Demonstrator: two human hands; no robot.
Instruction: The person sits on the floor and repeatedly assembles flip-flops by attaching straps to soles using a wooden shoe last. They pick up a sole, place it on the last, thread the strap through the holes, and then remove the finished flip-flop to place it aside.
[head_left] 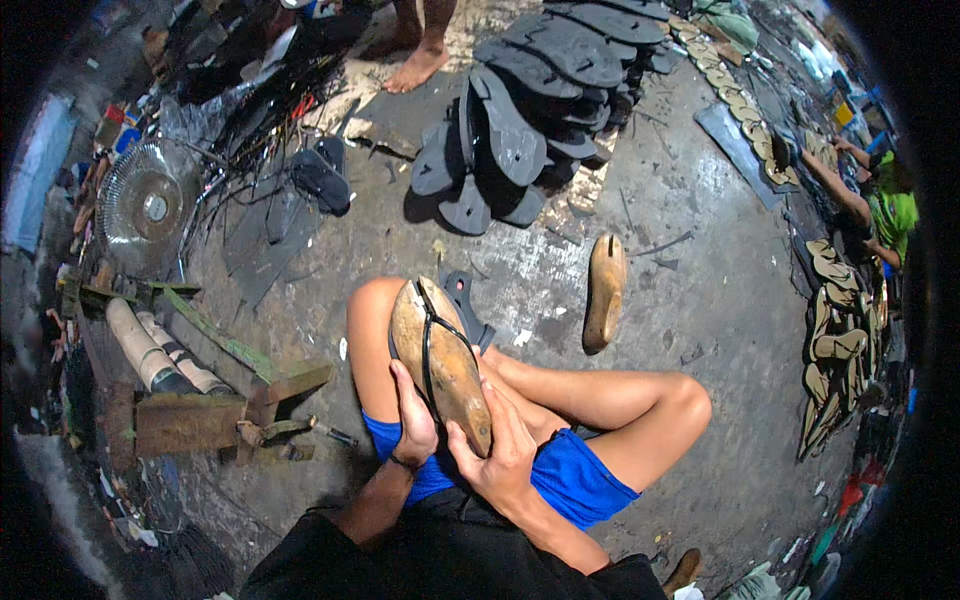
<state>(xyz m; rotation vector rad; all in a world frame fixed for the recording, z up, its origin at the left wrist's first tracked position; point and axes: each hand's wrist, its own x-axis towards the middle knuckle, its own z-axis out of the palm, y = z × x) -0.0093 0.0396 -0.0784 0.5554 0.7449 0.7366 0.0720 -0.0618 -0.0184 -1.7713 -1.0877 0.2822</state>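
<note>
A worn wooden shoe last (455,375) rests over my lap, its toe end pointing away from me. A thin black thong strap (428,350) is fitted on it, running from the slot at the toe along both sides. My left hand (415,420) is closed against the last's left side, near the strap. The heel end is gripped by my right hand (497,440), with the thumb on the near left edge and the fingers along the right. What lies under the last is mostly hidden.
A second wooden last (604,295) lies on the floor to the right. Ahead is a pile of dark sandal soles (510,120). At left stand a wooden rack (190,425), a hammer (300,430) and a fan (150,205). Another person (885,205) works at far right beside tan sandals (835,345).
</note>
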